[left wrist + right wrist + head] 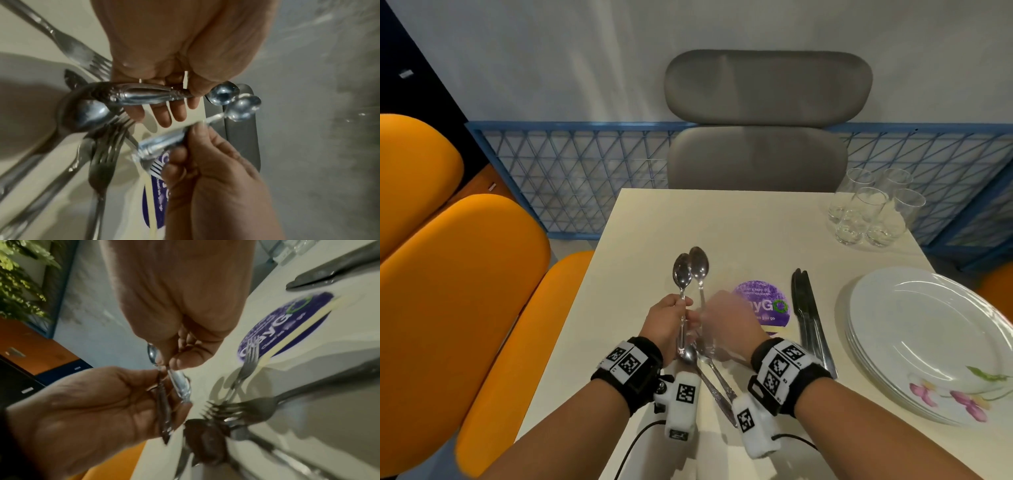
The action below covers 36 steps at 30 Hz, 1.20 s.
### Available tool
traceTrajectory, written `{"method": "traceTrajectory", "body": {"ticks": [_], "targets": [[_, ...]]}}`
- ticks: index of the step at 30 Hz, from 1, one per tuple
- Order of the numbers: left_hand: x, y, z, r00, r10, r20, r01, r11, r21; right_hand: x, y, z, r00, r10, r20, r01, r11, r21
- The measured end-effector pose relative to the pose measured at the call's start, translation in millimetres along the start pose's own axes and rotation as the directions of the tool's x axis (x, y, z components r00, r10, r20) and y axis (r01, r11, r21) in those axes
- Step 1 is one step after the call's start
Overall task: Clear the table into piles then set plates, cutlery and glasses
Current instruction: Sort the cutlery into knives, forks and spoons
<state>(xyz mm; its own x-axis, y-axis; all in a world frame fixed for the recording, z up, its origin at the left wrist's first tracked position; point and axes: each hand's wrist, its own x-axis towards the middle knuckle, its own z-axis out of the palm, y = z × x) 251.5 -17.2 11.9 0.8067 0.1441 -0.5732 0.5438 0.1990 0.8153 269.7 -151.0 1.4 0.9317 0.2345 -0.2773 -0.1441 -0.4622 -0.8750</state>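
My left hand [670, 320] grips the handle of a steel spoon [682, 274] and holds it above the cream table [640, 222], bowl pointing away. Beside it my right hand [727, 317] pinches the handle of a second spoon [699, 263], its bowl just right of the first. The left wrist view shows the left hand's spoon [144, 94] across curled fingers and the right hand's spoon [162, 143] below. Under the hands lie several forks [107, 146] and another spoon [84, 113]. Knives [808, 318], stacked white plates [928, 339] and several glasses [869, 212] sit to the right.
A round purple sticker [763, 305] marks the table's middle. A grey chair [763, 116] faces me at the far edge; orange chairs [465, 274] line the left side. A blue lattice rail [571, 171] runs behind. The glasses stand near the far right corner.
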Motion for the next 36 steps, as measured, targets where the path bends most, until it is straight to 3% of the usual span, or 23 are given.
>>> {"method": "traceTrajectory", "body": {"ticks": [3,5,10,13,15,19,22,24,27,31,34,36], "targets": [[-6.7,2.4,4.2,0.998,-0.039,0.055,0.047,0.987,-0.153,-2.0,-5.1,10.1,0.997,0.061,0.036,-0.065,0.990,0.128],[-10.2,3.7,4.2,0.995,-0.058,0.079,0.074,0.972,-0.223,-2.0,-4.6,13.9,0.997,0.075,0.025,-0.078,0.989,0.125],[-13.8,2.1,0.2,0.991,-0.079,0.112,0.103,0.966,-0.235,-1.9,-3.1,20.1,0.999,0.039,-0.027,-0.037,0.995,0.088],[-12.1,1.9,-1.8,0.997,-0.063,0.052,0.073,0.977,-0.201,-3.6,-1.2,22.5,0.999,0.029,-0.023,-0.029,1.000,0.013],[-7.7,3.2,-6.3,0.999,-0.049,-0.018,0.044,0.981,-0.190,-5.2,4.0,22.6,1.000,0.021,-0.011,-0.023,0.988,-0.154],[1.2,5.4,-19.4,0.992,0.002,-0.126,-0.020,0.989,-0.146,-23.1,12.7,26.1,0.978,0.058,0.201,0.089,0.757,-0.648],[3.6,4.4,-23.5,0.991,0.017,-0.135,-0.032,0.993,-0.114,-37.2,14.3,33.5,0.964,0.041,0.262,0.186,0.602,-0.777],[3.2,2.9,-24.1,0.992,0.025,-0.123,-0.036,0.995,-0.093,-41.0,12.7,38.2,0.963,0.029,0.270,0.204,0.580,-0.789],[2.6,0.1,-23.7,0.994,0.025,-0.109,-0.032,0.997,-0.068,-41.7,12.3,41.2,0.966,0.062,0.249,0.162,0.608,-0.777],[1.5,0.0,-25.0,0.994,0.020,-0.111,-0.028,0.997,-0.069,-35.3,11.2,35.8,0.987,0.103,0.125,0.016,0.709,-0.705],[1.8,-0.4,-24.9,0.995,0.006,-0.097,-0.013,0.998,-0.066,-26.5,4.8,27.0,0.998,0.055,0.004,-0.045,0.843,-0.536],[1.0,-0.6,-20.5,0.998,-0.018,-0.057,0.014,0.998,-0.068,-19.4,-3.3,20.1,0.997,0.019,-0.075,-0.043,0.944,-0.328]]}}
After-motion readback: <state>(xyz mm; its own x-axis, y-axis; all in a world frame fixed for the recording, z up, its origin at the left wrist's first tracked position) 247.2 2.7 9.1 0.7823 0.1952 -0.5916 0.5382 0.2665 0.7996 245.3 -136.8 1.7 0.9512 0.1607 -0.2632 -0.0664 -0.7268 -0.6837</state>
